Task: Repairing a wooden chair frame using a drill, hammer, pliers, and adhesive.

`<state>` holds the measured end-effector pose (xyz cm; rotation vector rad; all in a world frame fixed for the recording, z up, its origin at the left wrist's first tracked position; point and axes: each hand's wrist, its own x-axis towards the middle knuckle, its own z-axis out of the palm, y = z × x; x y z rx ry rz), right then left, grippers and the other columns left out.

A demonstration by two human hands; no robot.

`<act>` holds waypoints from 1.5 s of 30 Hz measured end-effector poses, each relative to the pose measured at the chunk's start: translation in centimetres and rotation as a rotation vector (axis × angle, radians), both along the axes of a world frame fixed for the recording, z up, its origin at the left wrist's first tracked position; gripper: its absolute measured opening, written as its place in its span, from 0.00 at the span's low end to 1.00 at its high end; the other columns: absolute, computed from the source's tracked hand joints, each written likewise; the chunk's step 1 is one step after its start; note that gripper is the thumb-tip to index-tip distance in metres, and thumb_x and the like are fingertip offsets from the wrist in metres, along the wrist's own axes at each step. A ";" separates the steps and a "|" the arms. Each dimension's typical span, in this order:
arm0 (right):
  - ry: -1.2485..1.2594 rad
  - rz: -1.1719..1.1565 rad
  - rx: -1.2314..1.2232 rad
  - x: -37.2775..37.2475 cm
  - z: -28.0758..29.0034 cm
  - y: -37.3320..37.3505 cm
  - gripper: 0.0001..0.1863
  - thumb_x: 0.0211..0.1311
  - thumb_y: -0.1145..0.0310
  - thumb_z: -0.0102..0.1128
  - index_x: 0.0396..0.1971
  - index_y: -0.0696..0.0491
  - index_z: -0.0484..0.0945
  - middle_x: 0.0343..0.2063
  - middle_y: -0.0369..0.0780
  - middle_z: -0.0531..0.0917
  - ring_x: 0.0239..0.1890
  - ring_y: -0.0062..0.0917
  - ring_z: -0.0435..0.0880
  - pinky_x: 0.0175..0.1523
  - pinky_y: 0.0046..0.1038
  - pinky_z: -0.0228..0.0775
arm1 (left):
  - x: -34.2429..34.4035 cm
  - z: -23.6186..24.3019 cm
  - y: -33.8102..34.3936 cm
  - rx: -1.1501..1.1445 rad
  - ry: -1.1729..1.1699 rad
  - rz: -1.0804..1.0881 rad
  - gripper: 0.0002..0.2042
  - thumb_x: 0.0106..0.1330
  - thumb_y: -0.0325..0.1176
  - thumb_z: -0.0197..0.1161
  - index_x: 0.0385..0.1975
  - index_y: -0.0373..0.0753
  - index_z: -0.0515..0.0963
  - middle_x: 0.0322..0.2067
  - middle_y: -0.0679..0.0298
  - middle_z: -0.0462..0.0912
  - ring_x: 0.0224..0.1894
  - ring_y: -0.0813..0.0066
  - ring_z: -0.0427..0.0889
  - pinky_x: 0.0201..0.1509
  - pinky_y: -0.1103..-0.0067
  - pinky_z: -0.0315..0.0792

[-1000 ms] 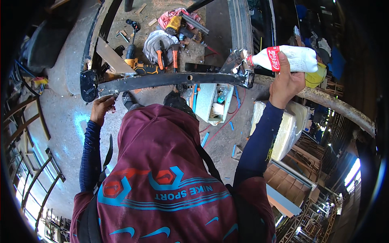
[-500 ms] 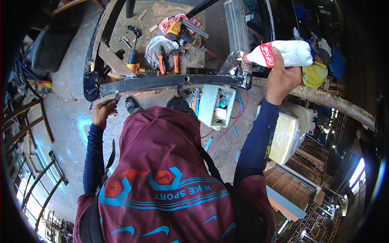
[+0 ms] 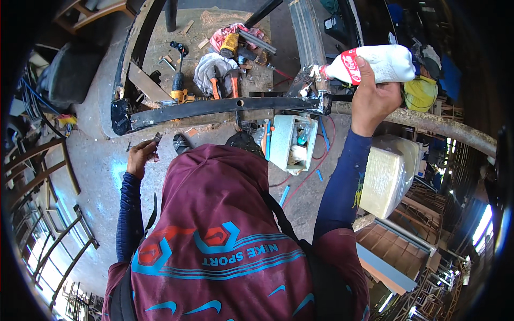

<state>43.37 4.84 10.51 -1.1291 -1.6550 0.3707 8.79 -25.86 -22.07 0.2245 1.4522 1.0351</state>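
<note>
My right hand (image 3: 376, 104) is closed around a plastic bottle (image 3: 395, 63) full of something white, with a red label. The bottle lies on its side, its neck pointing left at the white-smeared right corner of a dark wooden frame (image 3: 214, 111). Whether the tip touches the wood I cannot tell. Off the frame's left corner, my left hand (image 3: 140, 159) pinches a small dark object with a pale end (image 3: 157, 138); its kind is too small to make out.
Beyond the front rail lie a yellow drill (image 3: 182, 95), orange-handled pliers (image 3: 215, 85), a white cloth (image 3: 203, 69) and a yellow-headed tool (image 3: 229, 45). A pale box (image 3: 282, 152) of supplies and a red hose (image 3: 332, 139) are on the floor. Someone in a yellow top (image 3: 420, 93) is at far right.
The bottle has tilted a little, its base slightly higher, staying at the frame's right corner. My left hand has shifted slightly right and down, still pinching the small object.
</note>
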 end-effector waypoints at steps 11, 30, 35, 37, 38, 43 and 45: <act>0.142 -0.144 -0.103 2.9 -1.1 -1.1 0.19 0.59 0.72 0.73 0.48 0.63 0.79 0.43 0.45 0.86 0.44 0.27 0.86 0.51 0.33 0.81 | -0.2 0.8 0.2 -0.042 0.037 -0.095 0.17 0.67 0.35 0.63 0.46 0.25 0.80 0.31 0.61 0.82 0.28 0.74 0.81 0.34 0.78 0.75; 0.898 0.063 -0.595 13.3 -18.4 9.7 0.18 0.71 0.68 0.53 0.53 0.64 0.75 0.50 0.50 0.82 0.52 0.40 0.83 0.56 0.38 0.81 | 4.9 7.9 4.3 0.087 0.041 -0.424 0.18 0.69 0.33 0.63 0.52 0.25 0.78 0.41 0.57 0.85 0.46 0.71 0.82 0.54 0.74 0.74; 1.542 0.511 -0.626 17.6 -10.7 4.3 0.19 0.70 0.72 0.52 0.57 0.65 0.72 0.56 0.53 0.79 0.60 0.52 0.76 0.60 0.46 0.78 | 11.7 11.8 8.2 0.362 -0.555 -0.223 0.18 0.70 0.33 0.62 0.52 0.25 0.77 0.45 0.54 0.83 0.49 0.63 0.82 0.60 0.68 0.72; 1.483 0.573 -0.630 17.9 -6.7 0.8 0.21 0.72 0.69 0.52 0.59 0.64 0.71 0.58 0.54 0.77 0.64 0.55 0.72 0.62 0.49 0.76 | 14.1 12.5 9.8 0.322 -0.841 -0.176 0.16 0.72 0.32 0.58 0.53 0.26 0.76 0.44 0.52 0.83 0.50 0.60 0.82 0.61 0.65 0.72; 1.425 0.619 -0.639 17.7 -5.0 -1.1 0.22 0.73 0.67 0.52 0.60 0.63 0.71 0.59 0.53 0.77 0.63 0.56 0.72 0.64 0.52 0.72 | 14.9 12.7 10.8 0.334 -0.924 -0.221 0.18 0.73 0.33 0.57 0.55 0.27 0.74 0.47 0.50 0.83 0.52 0.59 0.82 0.63 0.65 0.71; 1.103 0.004 -0.527 13.7 -1.4 -9.9 0.21 0.74 0.66 0.52 0.61 0.62 0.69 0.57 0.52 0.78 0.60 0.50 0.77 0.65 0.48 0.72 | 19.8 14.4 13.5 0.234 -1.199 -0.340 0.19 0.75 0.35 0.55 0.57 0.27 0.73 0.52 0.48 0.81 0.57 0.59 0.79 0.65 0.65 0.70; 1.008 -0.009 -0.497 12.3 -1.7 -12.0 0.20 0.71 0.70 0.57 0.58 0.61 0.71 0.53 0.49 0.80 0.56 0.42 0.81 0.62 0.42 0.76 | 21.5 15.5 14.0 0.234 -1.196 -0.376 0.19 0.75 0.35 0.54 0.59 0.28 0.72 0.53 0.49 0.80 0.57 0.60 0.79 0.65 0.64 0.69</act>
